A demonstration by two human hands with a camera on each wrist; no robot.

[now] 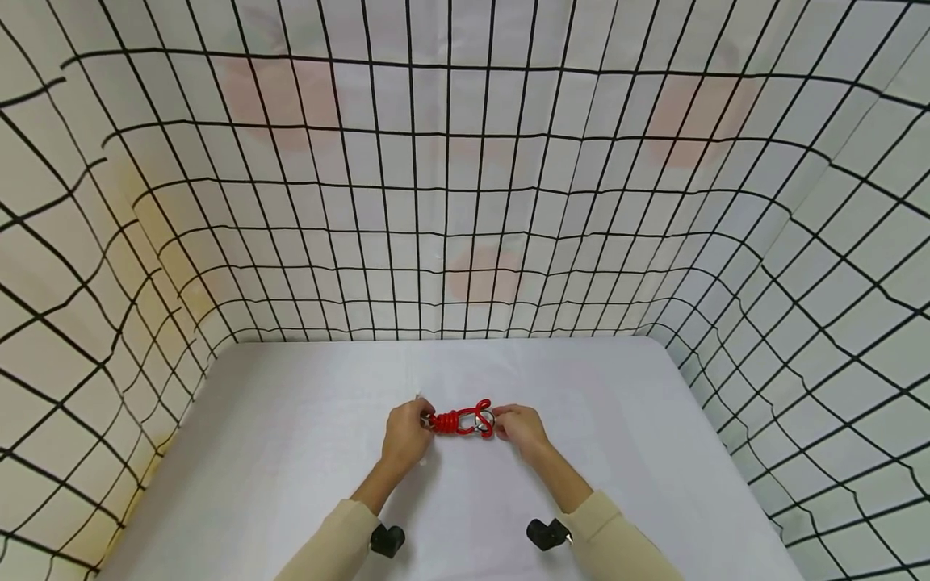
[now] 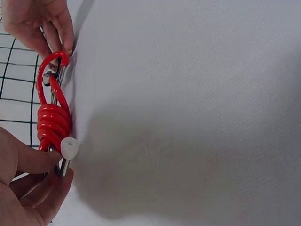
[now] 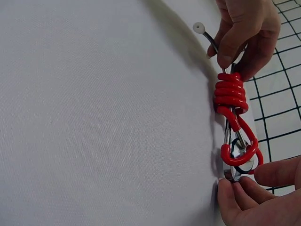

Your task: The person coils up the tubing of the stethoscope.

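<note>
Both hands hold a red coil piece (image 1: 446,423) with metal wire and rings, a little above the white table. My left hand (image 1: 407,436) pinches its metal end beside the tight red windings. From between those fingers sticks out a metal rod with a white ball tip (image 2: 69,148). At the other end, my right hand (image 1: 523,426) pinches the silver rings (image 3: 240,162) between thumb and fingers. A bent red hook (image 3: 235,153) curves around the rings. Part of the metal inside the windings is hidden.
A white table surface (image 1: 291,403) lies beneath the hands. Black wire mesh (image 1: 450,190) encloses the back and both sides, with white sheeting behind it. A black device (image 1: 387,539) sits at the left wrist, another (image 1: 546,534) at the right.
</note>
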